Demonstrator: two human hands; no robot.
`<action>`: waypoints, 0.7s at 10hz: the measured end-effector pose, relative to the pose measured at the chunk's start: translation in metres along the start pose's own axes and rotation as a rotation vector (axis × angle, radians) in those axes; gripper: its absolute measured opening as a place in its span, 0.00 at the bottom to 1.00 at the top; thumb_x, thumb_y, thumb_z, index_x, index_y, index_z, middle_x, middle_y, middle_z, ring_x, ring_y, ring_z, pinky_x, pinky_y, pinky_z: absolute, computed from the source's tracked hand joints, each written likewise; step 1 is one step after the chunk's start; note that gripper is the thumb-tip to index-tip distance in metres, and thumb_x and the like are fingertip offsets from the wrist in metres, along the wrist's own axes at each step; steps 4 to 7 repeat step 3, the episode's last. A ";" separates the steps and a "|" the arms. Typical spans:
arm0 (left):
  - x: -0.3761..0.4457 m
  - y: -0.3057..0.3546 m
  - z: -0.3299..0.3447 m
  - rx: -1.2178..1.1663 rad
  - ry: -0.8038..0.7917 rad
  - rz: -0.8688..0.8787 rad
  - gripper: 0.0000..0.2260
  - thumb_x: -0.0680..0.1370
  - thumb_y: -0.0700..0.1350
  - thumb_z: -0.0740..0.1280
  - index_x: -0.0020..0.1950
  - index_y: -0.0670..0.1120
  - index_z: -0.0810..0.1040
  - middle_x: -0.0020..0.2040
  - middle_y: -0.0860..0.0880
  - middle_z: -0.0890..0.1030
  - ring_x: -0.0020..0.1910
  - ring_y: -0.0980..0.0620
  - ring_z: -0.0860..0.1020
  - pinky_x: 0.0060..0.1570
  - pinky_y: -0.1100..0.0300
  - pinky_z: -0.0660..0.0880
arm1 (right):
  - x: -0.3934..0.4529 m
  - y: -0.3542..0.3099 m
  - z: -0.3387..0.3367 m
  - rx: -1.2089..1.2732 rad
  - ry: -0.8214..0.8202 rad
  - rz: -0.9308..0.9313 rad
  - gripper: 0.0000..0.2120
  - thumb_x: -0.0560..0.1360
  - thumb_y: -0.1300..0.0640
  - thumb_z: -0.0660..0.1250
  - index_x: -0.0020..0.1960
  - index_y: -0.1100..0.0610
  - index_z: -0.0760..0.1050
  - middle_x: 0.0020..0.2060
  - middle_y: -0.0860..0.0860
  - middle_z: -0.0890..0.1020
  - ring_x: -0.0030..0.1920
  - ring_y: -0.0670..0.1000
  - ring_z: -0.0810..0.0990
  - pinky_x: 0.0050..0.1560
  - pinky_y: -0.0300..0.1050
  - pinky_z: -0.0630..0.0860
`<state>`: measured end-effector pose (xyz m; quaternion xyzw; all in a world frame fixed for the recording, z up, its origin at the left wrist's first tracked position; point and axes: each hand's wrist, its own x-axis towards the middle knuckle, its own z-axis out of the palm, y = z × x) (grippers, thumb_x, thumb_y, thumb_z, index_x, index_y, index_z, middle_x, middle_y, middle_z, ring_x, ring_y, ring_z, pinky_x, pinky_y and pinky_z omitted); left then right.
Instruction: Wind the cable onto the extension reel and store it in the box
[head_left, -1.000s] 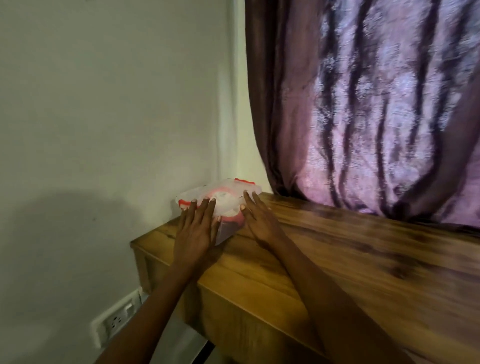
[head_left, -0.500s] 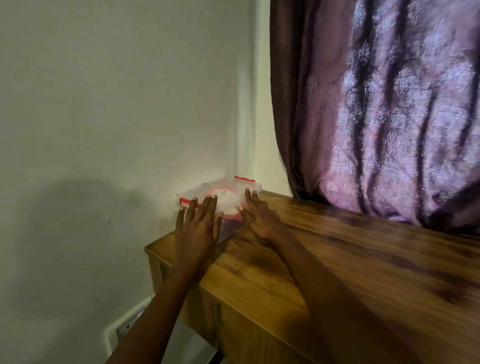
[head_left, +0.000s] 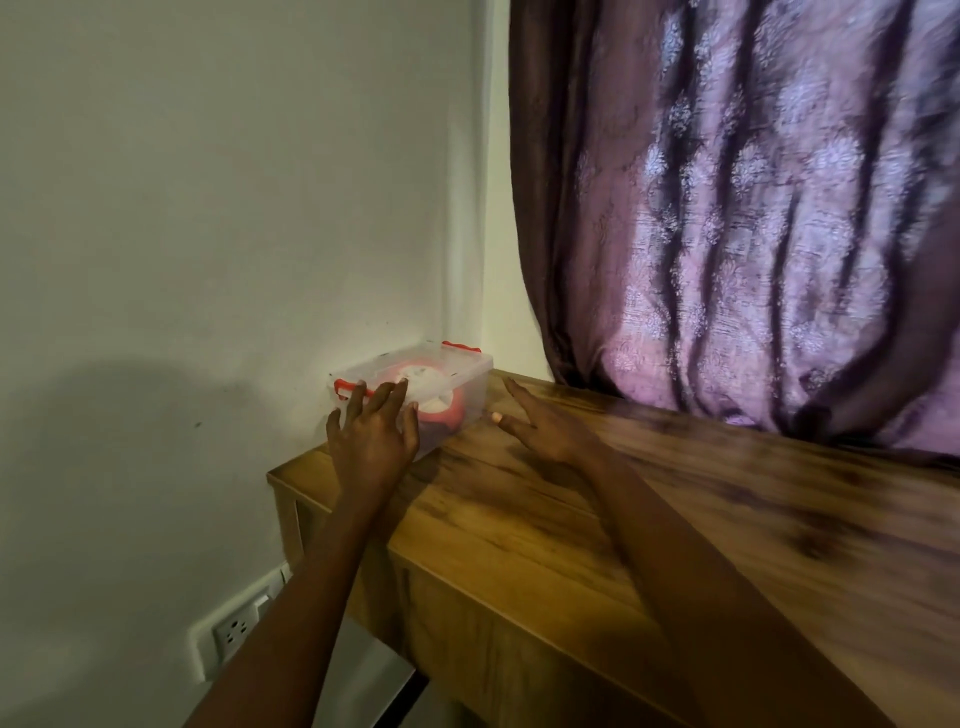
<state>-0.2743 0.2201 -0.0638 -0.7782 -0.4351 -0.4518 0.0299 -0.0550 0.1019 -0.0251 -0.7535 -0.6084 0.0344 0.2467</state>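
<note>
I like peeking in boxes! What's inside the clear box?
A red and white extension reel sits inside the clear box. The left hand covers its near part, so the cable isn't visible.

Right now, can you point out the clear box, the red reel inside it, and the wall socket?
clear box (head_left: 470, 387): head view, right side wall.
red reel (head_left: 451, 414): head view, red rim seen through the box.
wall socket (head_left: 235, 630): head view, socket face.

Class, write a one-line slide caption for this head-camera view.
Left hand rests against the lidded clear box holding the red reel on the wooden table; right hand open beside it.
</note>
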 end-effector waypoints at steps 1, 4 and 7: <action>-0.001 0.011 0.000 0.026 -0.002 -0.055 0.25 0.79 0.57 0.55 0.70 0.46 0.76 0.70 0.44 0.76 0.73 0.38 0.67 0.70 0.33 0.60 | -0.026 0.015 -0.022 0.002 0.024 0.012 0.33 0.80 0.37 0.58 0.81 0.46 0.53 0.79 0.50 0.60 0.78 0.53 0.61 0.77 0.48 0.58; -0.024 0.079 0.000 -0.088 -0.038 0.119 0.29 0.78 0.52 0.55 0.77 0.41 0.65 0.76 0.40 0.66 0.77 0.38 0.61 0.75 0.36 0.51 | -0.124 0.045 -0.059 0.172 0.302 0.126 0.28 0.79 0.39 0.64 0.76 0.45 0.66 0.72 0.51 0.73 0.71 0.53 0.72 0.70 0.50 0.69; -0.024 0.079 0.000 -0.088 -0.038 0.119 0.29 0.78 0.52 0.55 0.77 0.41 0.65 0.76 0.40 0.66 0.77 0.38 0.61 0.75 0.36 0.51 | -0.124 0.045 -0.059 0.172 0.302 0.126 0.28 0.79 0.39 0.64 0.76 0.45 0.66 0.72 0.51 0.73 0.71 0.53 0.72 0.70 0.50 0.69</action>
